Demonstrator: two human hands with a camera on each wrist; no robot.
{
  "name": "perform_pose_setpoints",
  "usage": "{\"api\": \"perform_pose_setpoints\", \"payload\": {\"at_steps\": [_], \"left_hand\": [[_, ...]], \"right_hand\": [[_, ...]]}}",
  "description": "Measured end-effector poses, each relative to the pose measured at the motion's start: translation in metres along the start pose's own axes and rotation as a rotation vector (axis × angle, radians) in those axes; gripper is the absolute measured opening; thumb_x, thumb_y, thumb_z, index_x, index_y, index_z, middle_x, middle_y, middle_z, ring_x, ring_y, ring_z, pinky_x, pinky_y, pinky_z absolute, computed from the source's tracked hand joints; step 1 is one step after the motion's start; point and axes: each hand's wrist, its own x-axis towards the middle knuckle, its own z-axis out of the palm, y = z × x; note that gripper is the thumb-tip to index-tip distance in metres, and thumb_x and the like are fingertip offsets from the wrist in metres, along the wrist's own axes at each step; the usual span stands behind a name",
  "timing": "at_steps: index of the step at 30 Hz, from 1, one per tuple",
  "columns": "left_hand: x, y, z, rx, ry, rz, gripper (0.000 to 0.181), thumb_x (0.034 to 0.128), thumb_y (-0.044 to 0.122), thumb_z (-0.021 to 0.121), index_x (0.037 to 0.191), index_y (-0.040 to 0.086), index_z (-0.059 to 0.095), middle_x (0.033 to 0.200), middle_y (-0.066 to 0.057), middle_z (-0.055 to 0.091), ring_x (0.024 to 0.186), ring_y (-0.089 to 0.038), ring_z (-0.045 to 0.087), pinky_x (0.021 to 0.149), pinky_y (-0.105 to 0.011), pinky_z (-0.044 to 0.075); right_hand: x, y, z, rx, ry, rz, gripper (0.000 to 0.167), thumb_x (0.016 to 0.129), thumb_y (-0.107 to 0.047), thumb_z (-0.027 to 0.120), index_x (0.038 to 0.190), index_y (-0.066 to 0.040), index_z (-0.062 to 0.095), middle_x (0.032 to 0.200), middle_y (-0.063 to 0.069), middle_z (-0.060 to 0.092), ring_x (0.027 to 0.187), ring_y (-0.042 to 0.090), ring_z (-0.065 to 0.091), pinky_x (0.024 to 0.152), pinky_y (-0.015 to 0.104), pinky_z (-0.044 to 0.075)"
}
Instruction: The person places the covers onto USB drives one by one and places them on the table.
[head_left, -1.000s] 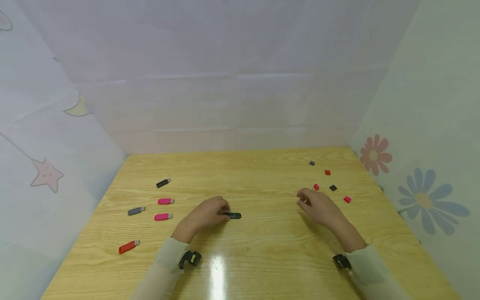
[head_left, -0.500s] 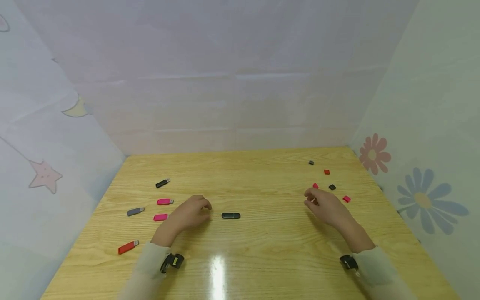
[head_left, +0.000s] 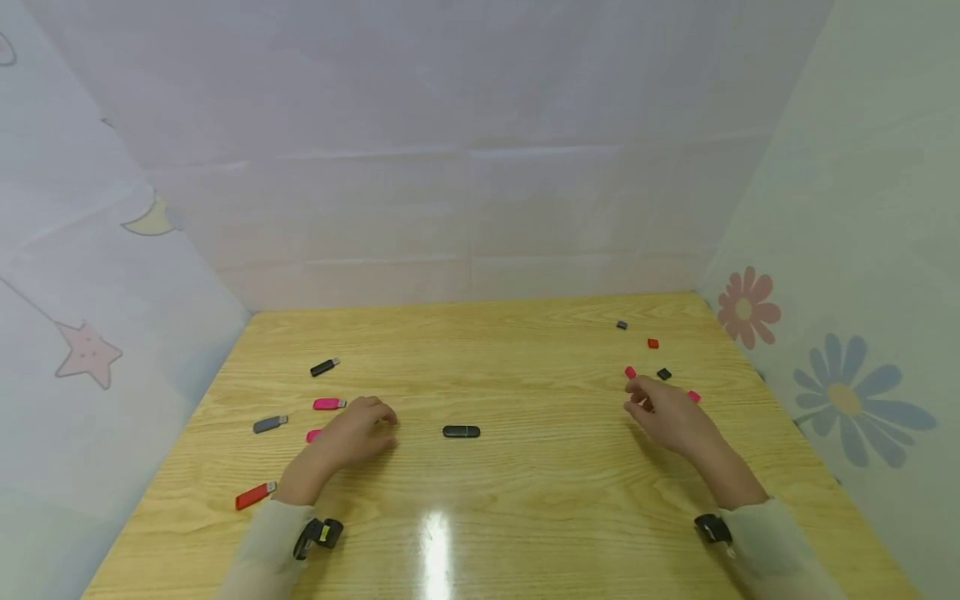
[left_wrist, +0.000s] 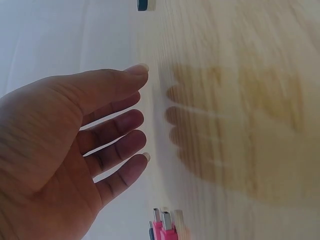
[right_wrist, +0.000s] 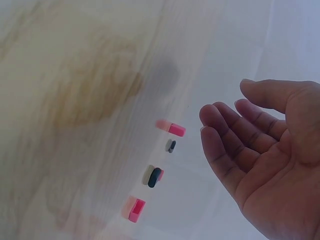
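A black USB stick (head_left: 461, 432) with its cap on lies between the two hands. My left hand (head_left: 351, 433) hovers over the table at left, fingers loosely bent and holding nothing; it partly covers a pink USB stick (head_left: 313, 436). Another pink USB stick (head_left: 328, 404) lies just beyond it. On the right side, my right hand (head_left: 671, 417) is also raised with relaxed fingers and nothing in it. Nearest to its fingertips is a pink cap (head_left: 630, 372). A second pink cap (head_left: 694, 397) and a black cap (head_left: 664, 374) sit close beside that hand.
Further left lie a black USB stick (head_left: 324, 367), a grey USB stick (head_left: 270, 424) and a red USB stick (head_left: 255, 496), all uncapped. A grey cap (head_left: 622, 325) and a red cap (head_left: 653, 343) lie at the back right. Fabric walls surround the wooden table (head_left: 525, 517).
My left hand has let go of the capped black USB stick and moved left, away from it. The right hand has drifted right, towards the caps.
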Motion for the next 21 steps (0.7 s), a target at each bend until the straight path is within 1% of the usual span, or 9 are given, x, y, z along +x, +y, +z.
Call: {"api": "perform_pose_setpoints", "payload": {"at_steps": [3, 7, 10, 13, 18, 20, 21], "left_hand": [[-0.002, -0.004, -0.002, 0.014, 0.001, 0.006, 0.021, 0.0901, 0.016, 0.078, 0.108, 0.007, 0.072, 0.111, -0.008, 0.066, 0.111, -0.032, 0.060, 0.096, -0.049, 0.051], [-0.007, -0.010, -0.006, 0.014, 0.000, -0.009, 0.020, 0.0900, 0.015, 0.077, 0.108, 0.008, 0.072, 0.111, -0.006, 0.065, 0.112, -0.031, 0.059, 0.096, -0.049, 0.051], [-0.012, -0.015, -0.009, 0.013, 0.008, -0.034, 0.020, 0.0897, 0.015, 0.077, 0.108, 0.008, 0.072, 0.112, -0.005, 0.065, 0.114, -0.030, 0.059, 0.097, -0.049, 0.050], [-0.016, -0.020, -0.012, 0.023, 0.022, -0.033, 0.021, 0.0896, 0.015, 0.077, 0.108, 0.008, 0.071, 0.112, -0.006, 0.065, 0.112, -0.030, 0.060, 0.097, -0.050, 0.051], [-0.022, -0.028, -0.017, 0.015, 0.032, -0.047, 0.023, 0.0904, 0.016, 0.077, 0.110, 0.007, 0.071, 0.113, -0.007, 0.064, 0.111, -0.031, 0.062, 0.094, -0.050, 0.052], [-0.024, -0.031, -0.019, 0.012, 0.034, -0.054, 0.023, 0.0905, 0.016, 0.077, 0.111, 0.007, 0.071, 0.114, -0.007, 0.064, 0.110, -0.030, 0.061, 0.093, -0.049, 0.052], [-0.026, -0.033, -0.020, 0.016, 0.034, -0.048, 0.023, 0.0907, 0.016, 0.077, 0.112, 0.007, 0.071, 0.114, -0.007, 0.064, 0.108, -0.030, 0.061, 0.091, -0.049, 0.052]], "right_hand": [[0.000, 0.002, -0.001, 0.002, 0.004, 0.000, 0.029, 0.099, -0.012, 0.065, 0.122, 0.004, 0.062, 0.099, 0.010, 0.071, 0.090, 0.027, 0.068, 0.071, 0.042, 0.057], [0.001, 0.004, -0.002, 0.000, 0.010, -0.004, 0.028, 0.099, -0.012, 0.065, 0.121, 0.005, 0.061, 0.098, 0.011, 0.070, 0.089, 0.028, 0.068, 0.069, 0.041, 0.057], [0.001, 0.005, -0.003, -0.009, 0.012, 0.002, 0.029, 0.099, -0.012, 0.064, 0.122, 0.005, 0.061, 0.099, 0.014, 0.070, 0.089, 0.030, 0.068, 0.070, 0.044, 0.058], [0.001, 0.006, -0.005, -0.010, 0.009, 0.014, 0.030, 0.100, -0.012, 0.063, 0.124, 0.006, 0.060, 0.101, 0.015, 0.071, 0.091, 0.033, 0.068, 0.073, 0.047, 0.058], [0.003, 0.009, -0.008, -0.017, 0.002, 0.028, 0.032, 0.100, -0.013, 0.062, 0.126, 0.006, 0.059, 0.105, 0.017, 0.070, 0.094, 0.035, 0.067, 0.075, 0.049, 0.057], [0.005, 0.010, -0.008, -0.016, 0.001, 0.038, 0.033, 0.100, -0.014, 0.062, 0.126, 0.007, 0.059, 0.109, 0.020, 0.069, 0.095, 0.035, 0.066, 0.075, 0.049, 0.057], [0.006, 0.011, -0.009, -0.012, -0.003, 0.045, 0.034, 0.100, -0.014, 0.062, 0.127, 0.007, 0.058, 0.112, 0.022, 0.068, 0.095, 0.035, 0.066, 0.076, 0.049, 0.057]]}}
